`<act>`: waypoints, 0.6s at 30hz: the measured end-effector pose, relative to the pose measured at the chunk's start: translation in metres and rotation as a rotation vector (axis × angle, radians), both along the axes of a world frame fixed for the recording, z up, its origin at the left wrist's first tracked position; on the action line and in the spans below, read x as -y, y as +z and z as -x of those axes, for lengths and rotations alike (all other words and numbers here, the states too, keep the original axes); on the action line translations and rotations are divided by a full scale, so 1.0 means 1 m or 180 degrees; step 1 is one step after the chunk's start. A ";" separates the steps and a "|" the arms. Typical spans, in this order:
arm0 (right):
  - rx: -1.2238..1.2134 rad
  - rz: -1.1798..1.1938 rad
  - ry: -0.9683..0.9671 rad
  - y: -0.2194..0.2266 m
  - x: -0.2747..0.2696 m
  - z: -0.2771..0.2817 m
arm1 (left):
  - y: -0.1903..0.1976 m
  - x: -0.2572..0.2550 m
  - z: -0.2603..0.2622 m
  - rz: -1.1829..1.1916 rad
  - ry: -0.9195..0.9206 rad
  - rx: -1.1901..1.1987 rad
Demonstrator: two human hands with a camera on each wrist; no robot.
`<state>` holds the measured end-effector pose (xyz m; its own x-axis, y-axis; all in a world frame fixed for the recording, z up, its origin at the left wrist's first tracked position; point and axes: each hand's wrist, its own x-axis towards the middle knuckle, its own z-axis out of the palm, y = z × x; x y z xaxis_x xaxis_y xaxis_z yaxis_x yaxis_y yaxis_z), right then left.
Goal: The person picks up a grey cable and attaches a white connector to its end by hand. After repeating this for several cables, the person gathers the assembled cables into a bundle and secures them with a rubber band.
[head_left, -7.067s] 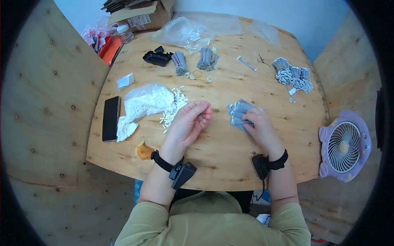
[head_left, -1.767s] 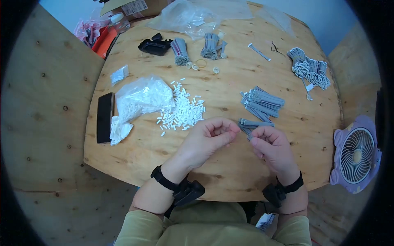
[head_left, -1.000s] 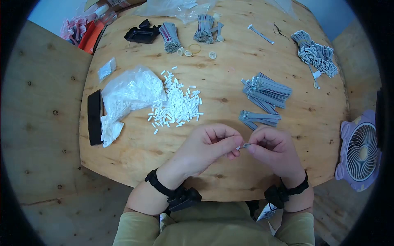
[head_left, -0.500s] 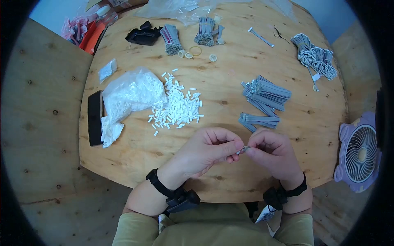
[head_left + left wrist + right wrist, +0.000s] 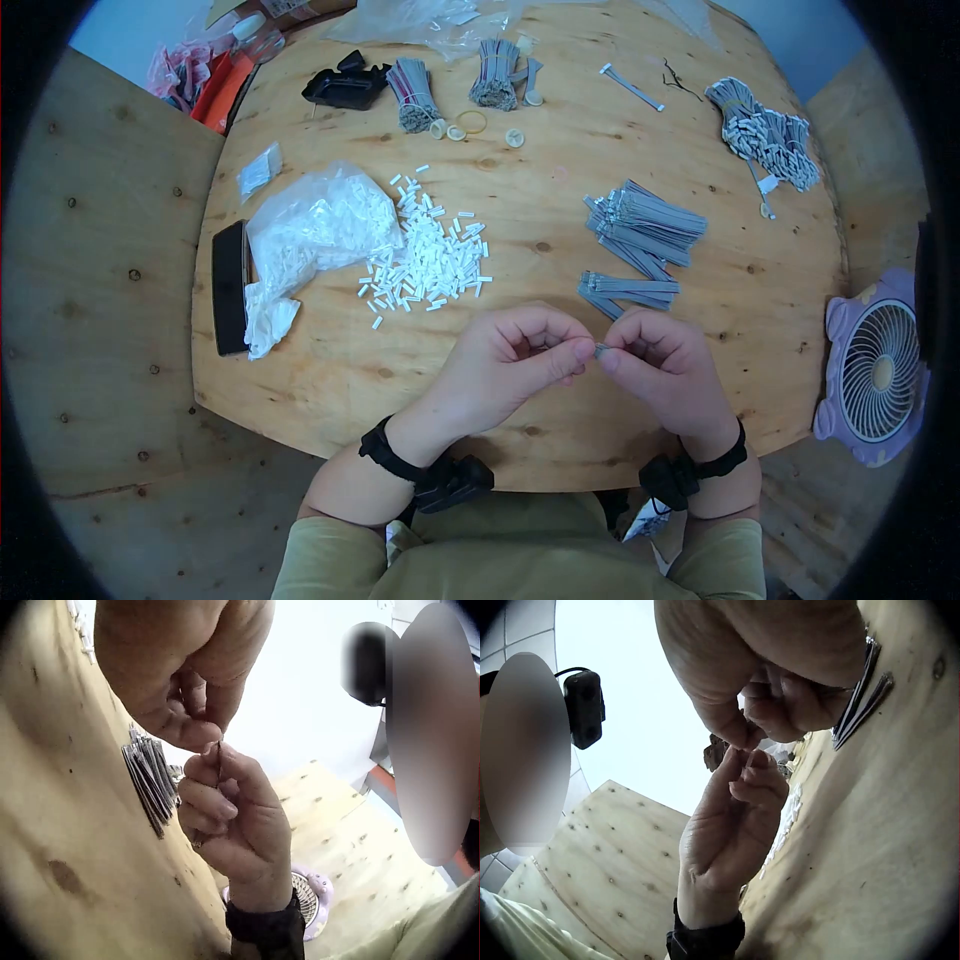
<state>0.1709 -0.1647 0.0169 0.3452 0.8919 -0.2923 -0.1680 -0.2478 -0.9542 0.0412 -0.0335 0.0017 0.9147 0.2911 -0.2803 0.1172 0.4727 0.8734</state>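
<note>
My left hand (image 5: 515,365) and right hand (image 5: 675,370) meet fingertip to fingertip above the table's near part. Between thumb and forefinger my right hand pinches the end of a small grey cable piece (image 5: 600,350), mostly hidden by the fingers. The left thumb and forefinger pinch at its tip; whether a white piece is there cannot be told. In the left wrist view a thin dark strip runs down into the right hand (image 5: 244,817). Beyond the right hand lie two groups of flat grey cables (image 5: 650,225). Small white pieces (image 5: 435,260) are heaped beyond the left hand.
A clear bag (image 5: 330,220) of white pieces and a phone (image 5: 230,290) lie at left. Bundled cables (image 5: 412,95), a black case (image 5: 347,86) and plastic film are at the back. More bundles (image 5: 765,135) and a purple fan (image 5: 875,365) are at right.
Since the oldest frame, my right hand has left the grey cables and come to the left hand near the table's front. Over the last second the fingertips have drawn closer, covering more of the cable end.
</note>
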 end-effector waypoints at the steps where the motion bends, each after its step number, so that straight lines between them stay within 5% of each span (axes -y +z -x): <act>1: -0.0025 0.0024 0.0003 0.001 0.000 0.000 | 0.000 0.000 0.000 0.0015 0.0010 0.0008; 18: -0.0478 -0.0027 -0.0097 0.003 0.000 0.002 | -0.003 0.000 0.000 0.0358 -0.0032 0.0029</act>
